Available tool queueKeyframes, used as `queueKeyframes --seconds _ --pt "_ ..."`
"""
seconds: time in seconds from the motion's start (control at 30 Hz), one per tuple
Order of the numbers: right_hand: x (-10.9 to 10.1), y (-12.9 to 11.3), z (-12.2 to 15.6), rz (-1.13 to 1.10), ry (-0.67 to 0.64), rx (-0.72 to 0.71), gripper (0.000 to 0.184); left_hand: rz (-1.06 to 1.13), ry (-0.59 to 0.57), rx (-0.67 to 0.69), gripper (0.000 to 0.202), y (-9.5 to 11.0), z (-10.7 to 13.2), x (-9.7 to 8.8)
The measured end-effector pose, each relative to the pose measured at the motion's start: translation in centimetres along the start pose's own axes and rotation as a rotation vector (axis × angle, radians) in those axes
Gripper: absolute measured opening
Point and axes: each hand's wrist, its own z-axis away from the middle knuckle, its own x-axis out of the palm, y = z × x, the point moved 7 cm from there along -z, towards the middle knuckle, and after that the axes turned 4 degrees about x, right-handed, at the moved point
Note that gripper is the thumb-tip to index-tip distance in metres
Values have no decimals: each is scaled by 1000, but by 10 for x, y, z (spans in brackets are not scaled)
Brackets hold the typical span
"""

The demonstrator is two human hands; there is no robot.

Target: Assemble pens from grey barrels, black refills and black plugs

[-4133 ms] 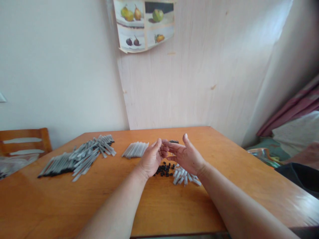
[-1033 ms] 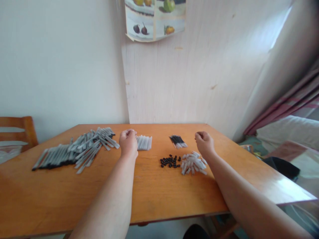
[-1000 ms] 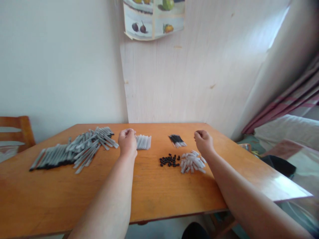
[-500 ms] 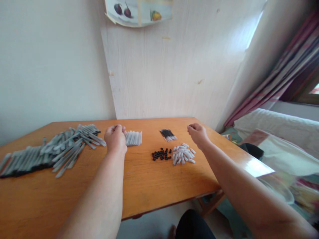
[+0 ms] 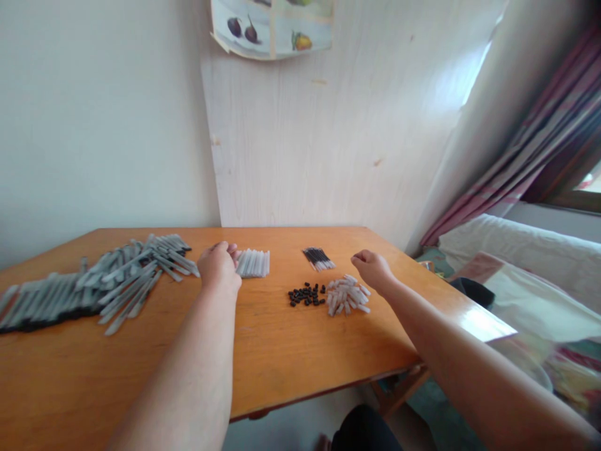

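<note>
Whitish, slender tubes (image 5: pixel 254 264) lie aligned between two clenched hands (image 5: pixel 218 266) (image 5: pixel 374 269), any contents hidden.

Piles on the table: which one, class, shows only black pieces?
The pile of small black pieces, immediately left of the short white pieces in this view; it alone shows no pale parts.

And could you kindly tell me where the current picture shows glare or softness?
Head view, all three: white glare on the right-hand end of the table; bright sheen at the upper right of the pale wall panel; the grey sticks at left look soft, their edges smeared.
</note>
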Motion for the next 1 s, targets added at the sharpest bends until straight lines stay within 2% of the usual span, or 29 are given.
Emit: queueKeyframes --seconds 0.13,0.3,0.43,0.53,0.77,0.9,1.0 --pt "14 -36 1 81 -63 -86 27 31 12 -74 15 -5 0 -2" --pt "41 -96 8 174 -157 -222 29 57 43 -117 13 -9 -1 -5" --pt "67 -151 24 191 -259 -470 32 61 48 -119 9 -11 -2 -6" --pt "87 -177 34 238 -340 -572 37 58 63 -110 8 -10 -3 -8" --pt "126 -199 42 361 -444 -597 44 58 104 -43 12 -3 -3 -11" --pt "134 -200 41 399 -468 -584 43 62 115 -53 15 -3 -2 -12" --pt "132 -199 37 413 -438 -559 39 59 113 -54 15 -3 -2 -12"
